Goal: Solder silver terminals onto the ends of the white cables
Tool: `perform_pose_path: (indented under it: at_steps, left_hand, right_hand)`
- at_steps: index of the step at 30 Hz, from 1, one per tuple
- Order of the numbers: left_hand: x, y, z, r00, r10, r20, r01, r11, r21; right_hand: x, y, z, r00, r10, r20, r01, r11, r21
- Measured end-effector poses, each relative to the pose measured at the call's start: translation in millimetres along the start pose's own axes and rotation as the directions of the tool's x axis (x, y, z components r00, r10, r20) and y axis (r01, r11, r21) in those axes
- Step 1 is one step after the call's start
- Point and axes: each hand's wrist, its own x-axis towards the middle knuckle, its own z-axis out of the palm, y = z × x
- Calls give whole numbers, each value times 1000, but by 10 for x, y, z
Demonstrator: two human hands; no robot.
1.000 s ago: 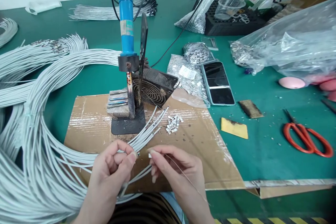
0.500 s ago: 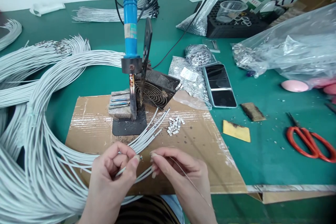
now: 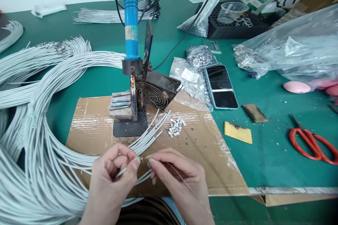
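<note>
My left hand is closed in a pinch on a white cable, whose stripped, coloured wire end sticks out past the thumb. Just right of it, my right hand pinches a tiny greyish piece at its fingertips; its exact kind is too small to tell. A thin wire, perhaps solder, also runs through the right hand and trails down over the palm. The two sets of fingertips are close but apart. Behind them lie several white cable ends and a small pile of metal connectors on cardboard.
A blue-handled soldering iron stands upright in a stand before a small black fan. Large white cable bundles fill the left. Rightward are a phone, a yellow sponge, red scissors and plastic bags.
My right hand has moved slightly left, bringing its fingertips nearer the cable end. The left hand stays almost still with the cable.
</note>
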Motion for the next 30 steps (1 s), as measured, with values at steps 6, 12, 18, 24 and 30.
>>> perform_pose_path:
  at_steps: [6, 12, 18, 24, 30]
  left_hand:
    - [-9, 0, -8, 1000, -12, 6, 13, 999, -30]
    - [-12, 7, -27, 999, -24, 29, 25, 999, -25]
    - [-5, -8, -35, 999, -19, 32, 20, 999, -29]
    - [-7, -10, -32, 999, -35, 42, 37, 999, -34]
    - [-7, -5, -40, 996, -56, 70, 59, 997, -48]
  right_hand:
    - [7, 72, 26, 996, -50, 74, 45, 997, 59]
    - [16, 66, 38, 996, 11, 85, -21, 994, 106]
    - [23, 75, 44, 994, 50, 97, -65, 985, 158]
    - [24, 104, 46, 993, 70, 93, -86, 980, 182]
    - [13, 98, 54, 993, 88, 81, -102, 976, 191]
